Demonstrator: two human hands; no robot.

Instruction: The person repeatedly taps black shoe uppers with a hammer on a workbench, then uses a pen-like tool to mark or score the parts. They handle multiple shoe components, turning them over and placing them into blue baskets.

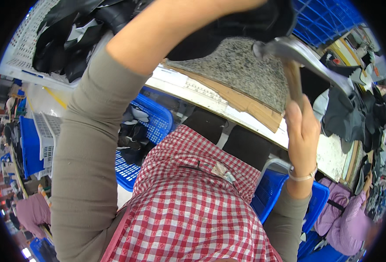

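Note:
In my right hand [304, 133] is a hammer [294, 78], gripped low on its wooden handle, with fingers closed round it. Its curved metal head is raised above a speckled stone slab [247, 63]. My left forearm [158, 32] reaches across the top of the picture, and the hand itself lies beyond the upper edge. Below that forearm, a black leather-like piece [228, 39] covers the far part of the slab; whether my left hand touches it is hidden.
A torn cardboard strip [241, 102] lies along the slab's near edge. White crate [16, 56] with black pieces stands at left, blue basket [158, 118] below the bench. Dark cut pieces [345, 113] heap at right, near another person in a pink striped top [343, 218].

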